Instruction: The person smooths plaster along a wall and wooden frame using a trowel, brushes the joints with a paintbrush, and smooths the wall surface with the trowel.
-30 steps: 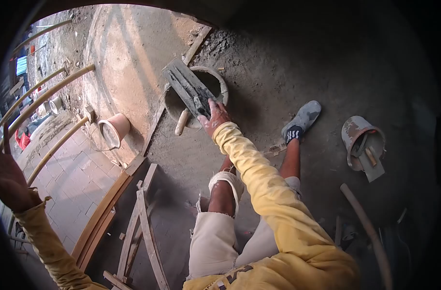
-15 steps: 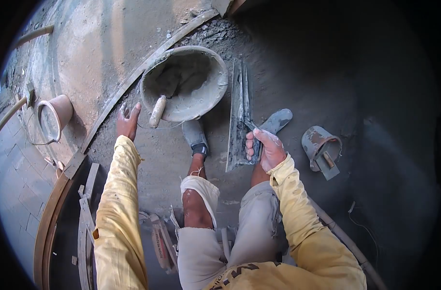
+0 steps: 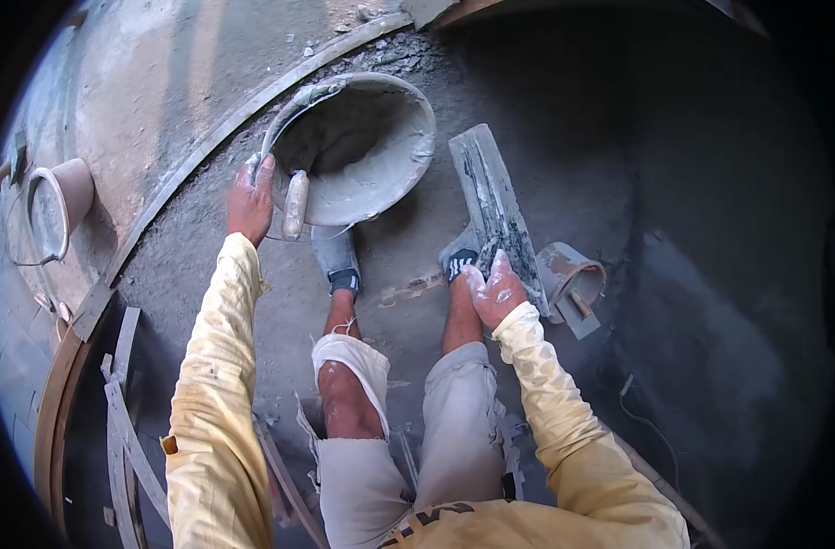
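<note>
My left hand (image 3: 250,201) is closed on the left rim of a large cement-smeared bucket (image 3: 404,174). Grey wet mortar (image 3: 344,128) lies inside, and a trowel's pale handle (image 3: 296,203) leans over the near rim, close to my fingers. In my right hand (image 3: 498,291) is a long plastering float (image 3: 500,201), gripped at its near end. The float slants up and to the left, its ridged, mortar-stained back facing me. White residue coats my right fingers, and the float's grip is partly hidden under them.
A smaller bucket (image 3: 577,265) with a wooden-handled trowel (image 3: 582,306) stands to the right of the float. Another bucket (image 3: 70,197) lies tipped at the left, beyond a curved edging strip (image 3: 198,174). Wooden pieces (image 3: 124,430) lie at lower left, and a pole (image 3: 655,485) at lower right.
My left hand has gone from open beside the large bucket to closed on its rim. The float in my right hand has swung to tilt left. My feet have shifted stance.
</note>
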`<action>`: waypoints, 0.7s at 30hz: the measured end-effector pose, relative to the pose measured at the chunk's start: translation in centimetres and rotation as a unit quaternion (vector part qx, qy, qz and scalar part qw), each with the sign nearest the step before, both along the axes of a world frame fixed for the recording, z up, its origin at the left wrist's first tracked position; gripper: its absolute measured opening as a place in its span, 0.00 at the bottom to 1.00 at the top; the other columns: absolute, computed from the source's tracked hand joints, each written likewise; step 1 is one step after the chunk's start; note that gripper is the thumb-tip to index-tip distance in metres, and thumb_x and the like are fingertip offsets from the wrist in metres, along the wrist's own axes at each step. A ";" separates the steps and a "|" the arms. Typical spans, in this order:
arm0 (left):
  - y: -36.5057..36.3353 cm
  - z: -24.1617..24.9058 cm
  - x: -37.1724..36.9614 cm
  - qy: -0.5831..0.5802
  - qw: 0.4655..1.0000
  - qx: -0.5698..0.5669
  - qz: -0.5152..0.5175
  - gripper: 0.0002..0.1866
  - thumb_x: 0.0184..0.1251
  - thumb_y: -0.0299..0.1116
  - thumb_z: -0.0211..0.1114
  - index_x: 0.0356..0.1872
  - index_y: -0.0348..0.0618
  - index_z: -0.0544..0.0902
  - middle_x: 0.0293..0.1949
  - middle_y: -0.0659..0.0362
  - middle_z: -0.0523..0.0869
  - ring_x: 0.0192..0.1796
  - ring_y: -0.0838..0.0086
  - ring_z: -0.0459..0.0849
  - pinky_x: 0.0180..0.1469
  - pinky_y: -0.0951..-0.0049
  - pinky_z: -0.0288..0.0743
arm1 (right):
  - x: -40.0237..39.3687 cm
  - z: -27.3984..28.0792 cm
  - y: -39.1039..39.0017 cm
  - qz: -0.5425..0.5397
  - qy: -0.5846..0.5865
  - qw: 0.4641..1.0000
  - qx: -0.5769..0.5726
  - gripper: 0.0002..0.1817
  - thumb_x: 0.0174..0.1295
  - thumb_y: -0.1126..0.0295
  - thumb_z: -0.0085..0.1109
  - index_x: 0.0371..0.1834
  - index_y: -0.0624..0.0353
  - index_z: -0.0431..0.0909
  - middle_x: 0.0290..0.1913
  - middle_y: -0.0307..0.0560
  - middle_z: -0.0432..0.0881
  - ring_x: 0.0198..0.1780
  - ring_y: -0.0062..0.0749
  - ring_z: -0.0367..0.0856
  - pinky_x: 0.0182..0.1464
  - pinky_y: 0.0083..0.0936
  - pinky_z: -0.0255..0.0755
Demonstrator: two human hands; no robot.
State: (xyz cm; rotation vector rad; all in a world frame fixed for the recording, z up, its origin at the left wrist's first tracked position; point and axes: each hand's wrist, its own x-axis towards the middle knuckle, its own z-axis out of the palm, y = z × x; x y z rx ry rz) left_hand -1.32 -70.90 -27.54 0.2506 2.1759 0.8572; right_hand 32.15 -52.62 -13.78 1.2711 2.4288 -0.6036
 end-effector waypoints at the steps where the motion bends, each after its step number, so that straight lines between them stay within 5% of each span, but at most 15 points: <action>1: 0.6 0.9 0.5 0.011 1.000 -0.004 -0.009 0.29 0.73 0.54 0.50 0.53 0.32 0.76 0.45 0.38 0.81 0.49 0.47 0.80 0.53 0.59 0.70 | -2.0 0.7 0.5 -0.039 -0.099 0.992 -0.061 0.26 0.65 0.55 0.55 0.50 0.73 0.70 0.38 0.65 0.83 0.41 0.55 0.83 0.48 0.45 0.74; 2: 1.2 1.8 0.9 0.021 1.000 -0.008 -0.018 0.28 0.74 0.53 0.50 0.52 0.31 0.76 0.44 0.37 0.81 0.49 0.45 0.79 0.53 0.58 0.70 | -3.6 0.9 0.9 -0.077 -0.197 0.970 -0.122 0.25 0.66 0.56 0.52 0.51 0.71 0.70 0.41 0.67 0.83 0.47 0.60 0.81 0.52 0.49 0.72; 5: 2.2 2.9 2.2 0.102 0.994 0.015 -0.045 0.27 0.74 0.51 0.51 0.51 0.31 0.76 0.43 0.36 0.80 0.47 0.44 0.79 0.51 0.57 0.70 | -5.8 -0.1 1.0 -0.029 -0.235 0.963 -0.132 0.21 0.67 0.58 0.51 0.51 0.67 0.69 0.42 0.66 0.83 0.47 0.60 0.81 0.51 0.49 0.73; 13: 4.0 4.7 3.8 0.105 0.993 0.001 -0.049 0.24 0.72 0.46 0.55 0.52 0.29 0.75 0.43 0.34 0.79 0.46 0.43 0.78 0.51 0.55 0.70 | -5.8 -1.6 0.9 0.020 -0.171 0.983 -0.066 0.12 0.62 0.70 0.54 0.46 0.64 0.70 0.42 0.61 0.83 0.46 0.56 0.83 0.50 0.45 0.76; 21: 4.9 5.1 4.3 0.155 0.983 0.017 -0.096 0.23 0.75 0.45 0.52 0.50 0.29 0.75 0.40 0.35 0.79 0.44 0.42 0.77 0.49 0.54 0.69 | -6.8 -2.1 3.3 0.004 -0.312 0.946 -0.093 0.13 0.61 0.71 0.54 0.48 0.63 0.73 0.43 0.57 0.84 0.47 0.50 0.84 0.50 0.41 0.78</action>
